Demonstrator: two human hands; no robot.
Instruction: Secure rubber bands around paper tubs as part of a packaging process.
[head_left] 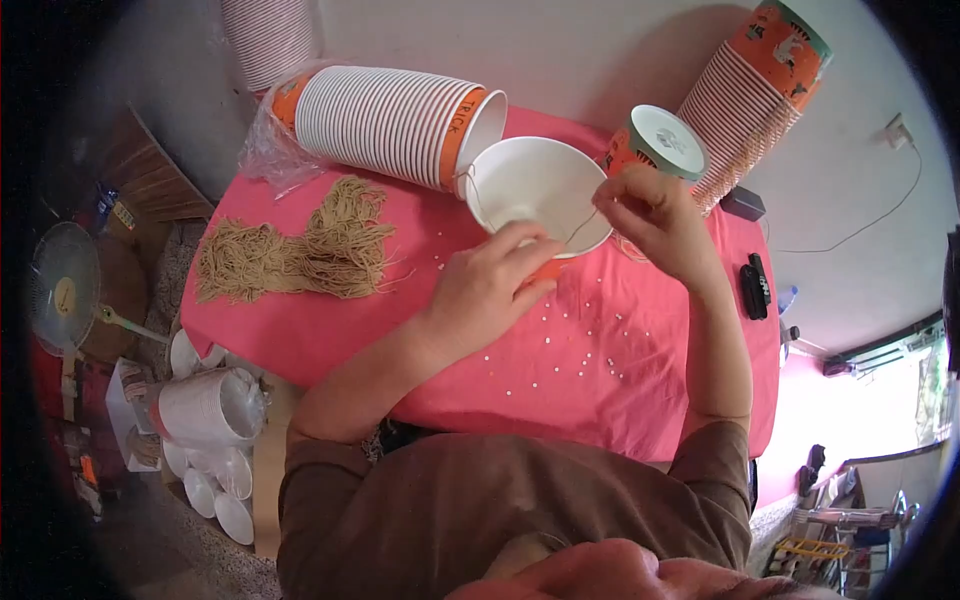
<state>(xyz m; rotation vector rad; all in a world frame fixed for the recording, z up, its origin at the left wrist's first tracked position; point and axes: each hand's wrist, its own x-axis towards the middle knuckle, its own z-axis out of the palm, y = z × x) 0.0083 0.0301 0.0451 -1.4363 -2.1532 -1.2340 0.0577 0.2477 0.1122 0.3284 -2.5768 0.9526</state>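
Observation:
A paper bucket (540, 180), white inside and orange outside, stands mouth up on the pink-covered table. My left hand (488, 280) is closed at its near rim, fingertips over the edge and thumb outside; those fingers are slightly blurred. Raised at the bucket's right rim, my right hand (655, 215) pinches a thin tan cord (583, 226) that runs down toward the left fingers. Some cord also shows at the bucket's left rim. Left of my hands lies a bundle of tan cords (300, 250).
A nested bucket stack (385, 120) lies behind the cords. To the right are an upturned bucket (668, 142), a leaning stack (745, 110), a dark box (742, 204) and a black tool (754, 286). Small white discs (590, 350) dot the pink cloth (640, 420).

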